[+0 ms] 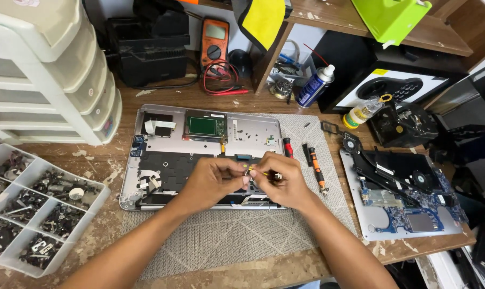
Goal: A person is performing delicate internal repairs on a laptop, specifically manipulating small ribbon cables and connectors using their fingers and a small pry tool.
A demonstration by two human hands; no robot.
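An opened laptop base (162,144) lies bottom-up on a grey mat (237,235), showing its green circuit board and black keyboard backing. Both hands meet over its front edge. My left hand (213,179) pinches a tiny part at its fingertips. My right hand (285,179) holds a thin yellow-tipped tool (256,171) pointed at that part. What the small part is stays too small to tell.
A clear tray of sorted screws (33,214) sits at left, below white stacked drawers (49,69). Screwdrivers (314,166) lie right of the hands. A laptop cover with motherboard and fans (403,198) rests at right. A multimeter (214,45), spray can (314,85) and small bottle (363,112) stand behind.
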